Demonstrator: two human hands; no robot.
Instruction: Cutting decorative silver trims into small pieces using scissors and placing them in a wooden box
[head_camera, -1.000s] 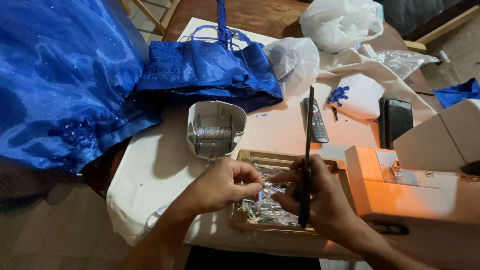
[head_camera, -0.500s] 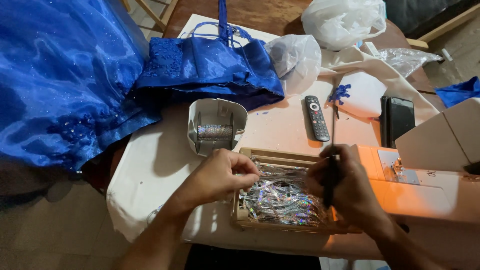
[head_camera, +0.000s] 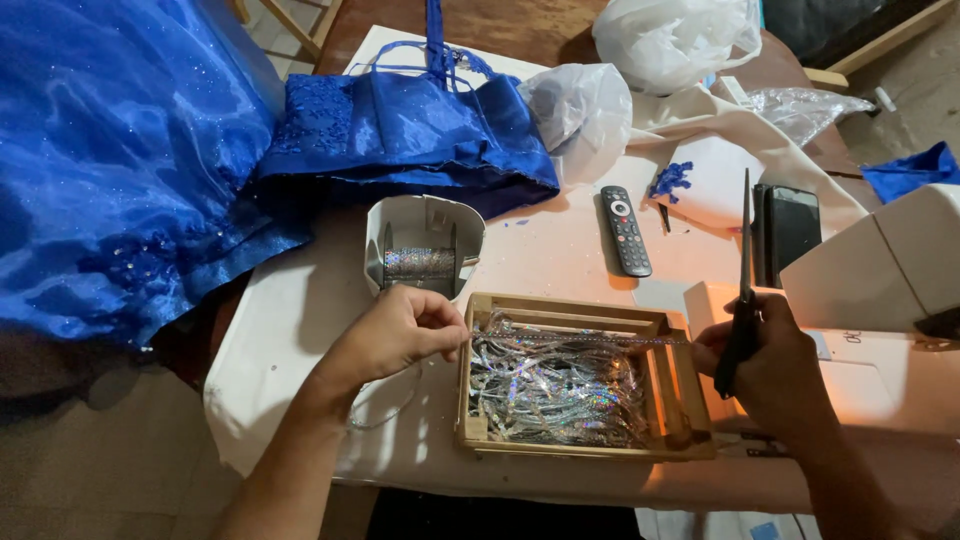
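Together we stretch a silver ribbon strip (head_camera: 580, 340) over the wooden tray (head_camera: 585, 448), left hand (head_camera: 395, 335) pinching one end, right hand (head_camera: 775, 365) gripping the other plus scissors (head_camera: 743, 290).

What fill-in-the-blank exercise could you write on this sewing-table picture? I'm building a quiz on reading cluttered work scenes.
1. The right hand holds a pair of ____ with the blades pointing up.
2. A strip of shiny ribbon is stretched between the left hand and the right hand, above a ____ tray full of cut pieces.
3. The ribbon spool stands in a ____ container beside the tray.
4. The remote control lies near a dress of ____ fabric.

Missing words: scissors; wooden; white; blue
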